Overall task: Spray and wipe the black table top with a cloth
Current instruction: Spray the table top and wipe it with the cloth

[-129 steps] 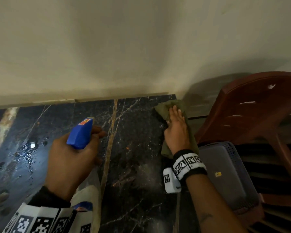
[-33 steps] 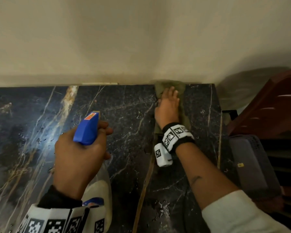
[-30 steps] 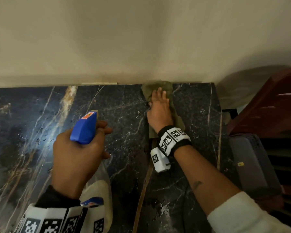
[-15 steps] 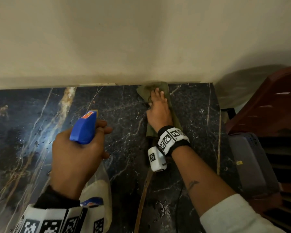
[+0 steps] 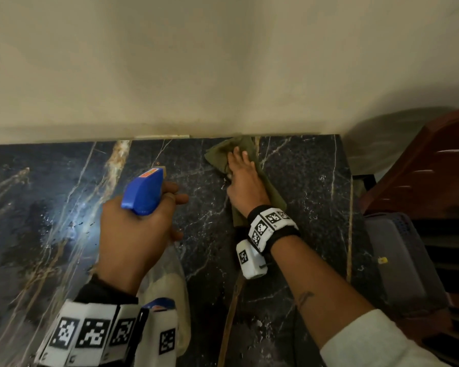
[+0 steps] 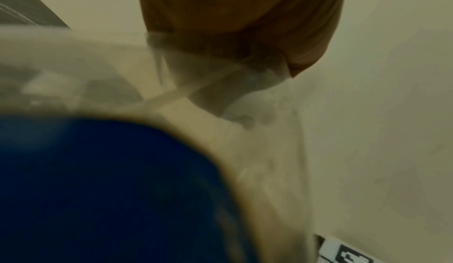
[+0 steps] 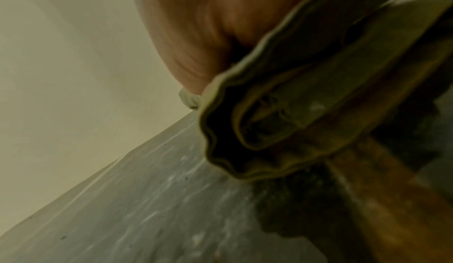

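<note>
The black marble table top runs along a cream wall. My right hand lies flat on an olive green cloth at the far edge by the wall, fingers straight and pressing it down. The cloth's folded edge bunches under my palm in the right wrist view. My left hand grips a spray bottle with a blue trigger head above the table's middle. Its clear body hangs below my wrist, and its blue label fills the left wrist view.
Wet streaks and droplets glisten on the left part of the table. A dark red plastic chair stands past the table's right edge, with a grey perforated basket in front of it. The wall bounds the far edge.
My right hand has slid the cloth leftward along the wall edge, away from the table's right corner. The left hand with the bottle has barely moved.
</note>
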A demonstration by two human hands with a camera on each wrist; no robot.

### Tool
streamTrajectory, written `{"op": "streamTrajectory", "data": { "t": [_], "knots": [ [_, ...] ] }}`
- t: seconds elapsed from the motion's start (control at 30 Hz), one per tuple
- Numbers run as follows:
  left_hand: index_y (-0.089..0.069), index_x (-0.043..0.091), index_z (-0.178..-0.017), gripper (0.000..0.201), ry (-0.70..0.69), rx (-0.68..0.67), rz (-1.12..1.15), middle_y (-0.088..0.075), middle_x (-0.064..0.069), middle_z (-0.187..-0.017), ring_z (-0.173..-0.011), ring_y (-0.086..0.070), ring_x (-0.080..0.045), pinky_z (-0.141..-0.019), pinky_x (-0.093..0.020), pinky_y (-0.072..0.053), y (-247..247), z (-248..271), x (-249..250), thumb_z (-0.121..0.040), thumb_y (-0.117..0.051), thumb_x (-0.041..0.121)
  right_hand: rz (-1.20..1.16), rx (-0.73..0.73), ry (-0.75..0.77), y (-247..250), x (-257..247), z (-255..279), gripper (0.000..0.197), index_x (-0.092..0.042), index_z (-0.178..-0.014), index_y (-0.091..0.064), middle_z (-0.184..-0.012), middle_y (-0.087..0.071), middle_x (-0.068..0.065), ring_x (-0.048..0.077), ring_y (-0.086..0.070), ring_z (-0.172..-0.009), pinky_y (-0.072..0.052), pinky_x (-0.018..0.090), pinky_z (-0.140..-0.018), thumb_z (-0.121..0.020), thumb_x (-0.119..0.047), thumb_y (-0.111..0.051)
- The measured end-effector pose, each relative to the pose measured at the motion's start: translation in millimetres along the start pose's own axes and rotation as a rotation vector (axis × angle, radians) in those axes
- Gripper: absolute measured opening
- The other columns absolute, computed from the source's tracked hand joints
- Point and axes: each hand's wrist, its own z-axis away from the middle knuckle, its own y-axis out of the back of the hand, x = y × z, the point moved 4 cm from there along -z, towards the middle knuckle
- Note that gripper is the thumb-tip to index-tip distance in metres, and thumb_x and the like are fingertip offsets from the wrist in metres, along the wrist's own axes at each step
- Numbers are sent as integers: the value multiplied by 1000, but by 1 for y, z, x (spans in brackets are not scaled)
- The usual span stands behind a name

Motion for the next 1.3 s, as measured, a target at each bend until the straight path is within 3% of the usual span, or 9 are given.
{"op": "streamTrajectory", "data": {
  "t": [0.23, 0.43, 0.6, 0.67, 0.8, 0.93, 1.07, 1.17, 1.3],
  "knots": [
    [-64, 31, -91, 26, -32, -18, 22, -76, 3, -95, -64, -72, -13, -46, -17, -53, 3, -2, 0, -97, -60, 7, -49, 216, -348, 18, 41, 28, 71, -9, -158, -17, -167, -5, 8, 28, -2, -154, -4, 43, -126, -96, -1, -51],
    [-63, 29, -92, 25, -12, -65, 39, -75, -3, -101, -77, -72, -15, -45, -16, -52, 14, 5, -7, -97, -59, 5, -10, 66, -37, -24, -13, 54, 76, -14, -159, -16, -168, -5, 4, 22, 0, -154, 2, 36, -126, -93, 2, -51],
    [-62, 34, -96, 27, -35, -120, 5, -75, 3, -99, -80, -72, -17, -46, -16, -53, 42, 10, -3, -98, -59, 7, -87, 233, -311, 6, 30, 60, 69, -11, -158, -22, -167, -13, 8, 27, -10, -154, -5, 33, -122, -95, 1, -47],
    [-64, 28, -101, 21, -49, -116, -10, -75, 2, -100, -78, -72, -15, -47, -15, -53, 53, 9, -3, -98, -59, 8, -145, 227, -392, 19, 49, 59, 63, -12, -158, -22, -167, -12, 6, 30, -11, -153, -11, 41, -123, -100, -5, -44],
    [-64, 28, -97, 20, -63, -116, -38, -75, 1, -99, -70, -73, -11, -47, -14, -53, 69, 15, -9, -97, -60, 9, -67, 125, -281, 7, 26, 70, 61, -12, -158, -22, -167, -10, 7, 28, -7, -154, -8, 42, -124, -101, -2, -39],
    [-65, 26, -98, 18, -43, -120, -6, -75, -1, -100, -80, -72, -15, -47, -13, -52, 69, 20, -7, -97, -59, 8, 14, 67, -131, -16, 5, 88, 70, -12, -158, -17, -167, -9, 6, 24, -5, -154, -6, 39, -126, -96, 2, -44],
    [-65, 24, -100, 18, -36, -125, 1, -75, -1, -99, -80, -71, -16, -46, -14, -52, 64, 24, 1, -97, -59, 8, 16, 176, -281, -3, 30, 96, 71, -9, -158, -15, -167, -9, 7, 24, -6, -154, -3, 37, -126, -95, 1, -46],
    [-66, 26, -94, 20, -40, -147, -30, -75, 4, -94, -65, -70, -19, -45, -16, -52, 53, 29, 0, -97, -59, 7, 43, 236, -376, -6, 31, 95, 73, -6, -158, -13, -167, -7, 12, 28, -6, -154, -7, 42, -126, -95, -2, -50],
    [-64, 31, -89, 25, -1, -157, -63, -75, 4, -94, -71, -71, -21, -44, -14, -50, 36, 31, 0, -97, -60, 7, 52, 132, -172, -30, -3, 105, 78, -10, -159, -11, -168, -2, 8, 24, 0, -155, 0, 38, -126, -91, 6, -45]
  ]
}}
